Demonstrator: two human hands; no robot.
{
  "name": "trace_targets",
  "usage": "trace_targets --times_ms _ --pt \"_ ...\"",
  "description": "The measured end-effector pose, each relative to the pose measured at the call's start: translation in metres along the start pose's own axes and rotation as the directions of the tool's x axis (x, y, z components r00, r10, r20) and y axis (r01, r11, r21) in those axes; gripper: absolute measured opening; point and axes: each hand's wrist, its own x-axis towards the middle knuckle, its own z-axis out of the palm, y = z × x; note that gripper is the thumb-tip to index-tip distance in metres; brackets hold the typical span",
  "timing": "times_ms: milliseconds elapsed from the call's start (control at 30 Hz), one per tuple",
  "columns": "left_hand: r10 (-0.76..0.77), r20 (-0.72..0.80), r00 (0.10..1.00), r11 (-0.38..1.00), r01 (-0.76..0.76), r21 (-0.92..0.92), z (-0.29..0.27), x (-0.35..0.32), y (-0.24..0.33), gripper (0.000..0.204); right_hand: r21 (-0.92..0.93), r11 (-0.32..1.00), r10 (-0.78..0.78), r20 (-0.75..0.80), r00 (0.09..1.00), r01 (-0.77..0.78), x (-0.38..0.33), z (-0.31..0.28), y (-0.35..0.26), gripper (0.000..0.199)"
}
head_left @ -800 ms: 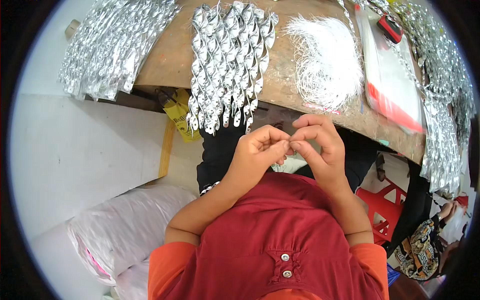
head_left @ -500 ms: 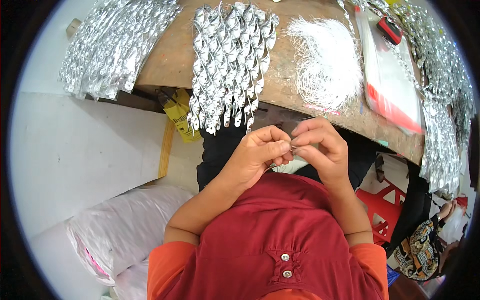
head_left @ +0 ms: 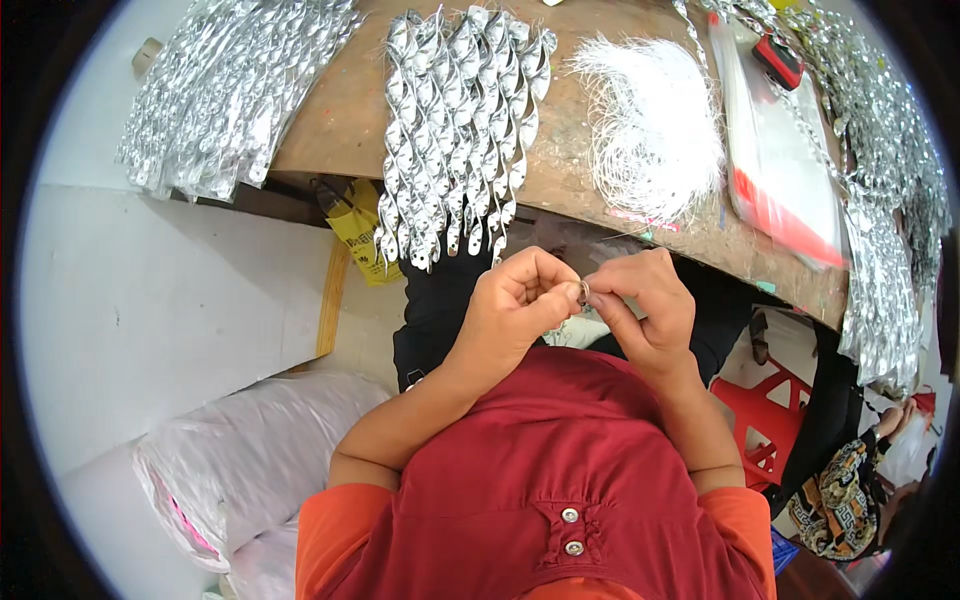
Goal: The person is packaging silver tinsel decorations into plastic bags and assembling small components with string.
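Observation:
My left hand (head_left: 518,308) and my right hand (head_left: 648,303) meet just past the table's near edge, in front of my red apron. Between their fingertips is a small shiny ring-like piece (head_left: 584,291); its exact kind is too small to make out. Thumb and forefinger of each hand pinch at it. Beyond my left hand, a bunch of twisted silver foil strips (head_left: 460,130) lies on the table, its lower ends hanging over the edge. A bundle of thin white strings (head_left: 655,130) lies farther off, beyond my right hand.
More silver strips (head_left: 225,100) overhang the brown table (head_left: 330,130) at far left. Clear bags with red edges (head_left: 785,215), a red-and-black object (head_left: 778,62) and silver strands (head_left: 880,270) are at right. A red stool (head_left: 765,420), another person (head_left: 845,495) and wrapped plastic bundles (head_left: 260,460) are nearby.
My right hand's fingers have closed in from a looser, raised pose to a pinch on the small piece. The thin end hanging under my left hand no longer shows.

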Motion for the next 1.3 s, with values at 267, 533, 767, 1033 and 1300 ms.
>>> trace_targets --times_ms 267,533,767,1033,1300 --pt "-0.042 -0.007 0.999 0.999 0.042 0.020 0.005 -0.004 0.005 0.010 0.217 0.961 0.184 -0.032 0.982 -0.173 -0.006 0.000 0.003 0.006" --pt "-0.071 0.058 0.996 0.993 0.064 0.102 0.003 -0.005 0.004 0.012 0.795 0.405 0.531 0.198 0.824 -0.452 0.001 -0.006 -0.009 0.006" --pt "-0.197 0.165 0.966 0.945 0.233 -0.232 -0.002 -0.001 0.000 0.007 0.924 0.075 0.394 0.318 0.862 -0.375 0.000 0.004 0.000 0.008" --pt "-0.089 0.147 0.985 0.862 0.150 -0.484 -0.010 0.002 0.007 0.005 0.711 0.458 0.401 0.371 0.838 -0.534 -0.024 0.021 0.011 0.008" --pt "0.119 0.042 0.992 0.925 -0.096 -0.367 0.007 0.017 0.036 0.009 0.461 0.446 0.375 0.682 0.628 -0.767 -0.011 0.021 -0.006 0.030"
